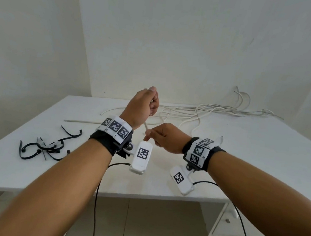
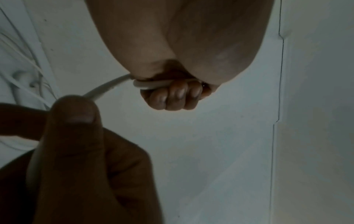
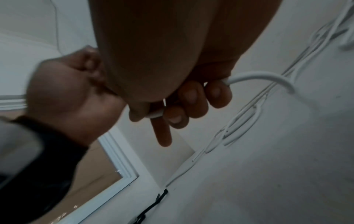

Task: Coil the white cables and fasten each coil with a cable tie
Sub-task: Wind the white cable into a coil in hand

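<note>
My left hand is raised above the white table, fist curled round a white cable. In the left wrist view its fingers clamp a bend of the cable. Just below and to the right, my right hand pinches the same cable; its fingers curl round the cable, which arcs down to the table. A tangled pile of white cables lies at the back right. Several black cable ties lie at the left.
A straight loose cable piece lies on the table left of my hands. Black camera leads hang from both wrists over the front edge. A white drawer unit stands under the table's right side. Walls close in behind and left.
</note>
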Motion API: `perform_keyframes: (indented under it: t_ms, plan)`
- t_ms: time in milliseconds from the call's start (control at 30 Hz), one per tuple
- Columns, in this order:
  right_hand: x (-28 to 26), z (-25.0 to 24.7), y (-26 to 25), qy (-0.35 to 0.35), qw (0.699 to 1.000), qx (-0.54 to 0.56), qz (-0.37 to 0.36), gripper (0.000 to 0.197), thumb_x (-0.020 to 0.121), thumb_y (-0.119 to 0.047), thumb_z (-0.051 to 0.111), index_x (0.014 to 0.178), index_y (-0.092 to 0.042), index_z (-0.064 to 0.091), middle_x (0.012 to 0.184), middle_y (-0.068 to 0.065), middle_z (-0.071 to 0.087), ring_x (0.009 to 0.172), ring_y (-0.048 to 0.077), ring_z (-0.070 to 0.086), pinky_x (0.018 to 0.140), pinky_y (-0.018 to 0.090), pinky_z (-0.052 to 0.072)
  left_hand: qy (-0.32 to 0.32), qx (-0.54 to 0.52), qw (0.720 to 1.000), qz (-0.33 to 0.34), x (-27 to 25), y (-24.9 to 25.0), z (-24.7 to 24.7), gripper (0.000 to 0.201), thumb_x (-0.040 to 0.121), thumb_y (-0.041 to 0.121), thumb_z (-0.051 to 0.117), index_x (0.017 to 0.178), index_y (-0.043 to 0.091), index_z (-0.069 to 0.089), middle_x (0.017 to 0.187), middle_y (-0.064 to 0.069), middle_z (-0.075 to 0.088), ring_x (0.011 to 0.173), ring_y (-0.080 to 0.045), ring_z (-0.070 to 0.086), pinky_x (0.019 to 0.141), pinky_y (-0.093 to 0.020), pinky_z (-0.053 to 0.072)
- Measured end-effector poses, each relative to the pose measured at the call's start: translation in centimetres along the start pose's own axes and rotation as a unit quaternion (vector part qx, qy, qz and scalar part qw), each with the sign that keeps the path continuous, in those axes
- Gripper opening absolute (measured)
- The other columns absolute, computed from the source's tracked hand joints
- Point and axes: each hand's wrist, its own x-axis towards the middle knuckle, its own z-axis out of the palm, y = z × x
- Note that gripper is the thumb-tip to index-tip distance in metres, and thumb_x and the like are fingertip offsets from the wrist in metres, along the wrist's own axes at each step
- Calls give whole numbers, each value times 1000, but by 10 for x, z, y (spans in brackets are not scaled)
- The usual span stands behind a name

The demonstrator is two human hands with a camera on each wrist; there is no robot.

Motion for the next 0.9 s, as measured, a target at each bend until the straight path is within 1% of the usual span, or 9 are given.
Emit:
perform_keyframes:
  t_ms: [67,133,167,267,433,500,600,767,900]
  plan:
    - [-3,0,-8,-11,998,-50,-26,39,103,-39,46,86,-15,71,57,-8,49,47,5,44,55,21,36,18,64,998,-7,2,-11,-2,36,105,25,31,71,14,37,56,4,34,50,-11,30,51,-24,27]
    - [-8,-1,-14,-30,994,-101,-43,39,103,-36,47,70,-17,56,57,-8,45,49,7,39,54,24,33,10,137,990,-23,2,-23,-3,35,103,32,33,73,14,39,58,5,37,53,-12,34,55,-25,32]
    - [-10,-3,-15,-39,991,-121,-46,36,103,-35,47,71,-19,55,58,-8,46,50,6,40,55,24,34,-4,186,982,-33,0,-28,-4,36,102,36,34,74,14,41,59,5,40,55,-13,37,59,-28,35]
    - [-15,-9,-13,-30,988,-142,-50,22,100,-32,53,97,-18,70,64,-14,52,57,1,47,63,27,41,-52,311,946,-75,-8,-39,-5,37,103,36,36,72,17,45,66,4,50,62,-15,45,66,-32,36]
    - [-21,-30,-8,13,991,-120,-65,10,91,-27,66,93,-19,73,61,-16,53,57,0,50,57,17,35,-138,352,915,-139,-19,-48,-8,35,92,39,33,67,17,43,66,0,48,61,-16,44,60,-31,33]
    - [-22,-40,-7,14,991,-113,-62,12,90,-26,69,93,-16,74,61,-14,54,58,-1,51,55,13,34,-174,329,912,-169,-22,-50,-9,32,89,36,33,69,14,44,63,-3,48,58,-20,44,59,-30,37]
    - [-22,-53,-6,19,994,-90,-59,9,88,-26,73,93,-19,76,67,-11,62,62,1,54,57,12,39,-187,219,937,-196,-27,-51,-9,36,102,29,31,75,10,42,54,-6,40,46,-19,34,47,-26,30]
    - [-19,-79,2,73,997,-13,-28,9,81,-29,79,87,-22,77,79,-3,74,78,17,67,73,31,53,-193,110,952,-212,-34,-52,-5,56,105,47,21,59,16,33,50,0,29,46,-14,19,44,-24,17]
    - [-15,-85,12,108,993,31,-18,8,81,-27,80,86,-21,78,79,-1,75,80,23,67,75,34,53,-193,26,958,-212,-39,-46,-2,54,105,49,22,62,16,29,51,5,23,45,-10,16,42,-19,14]
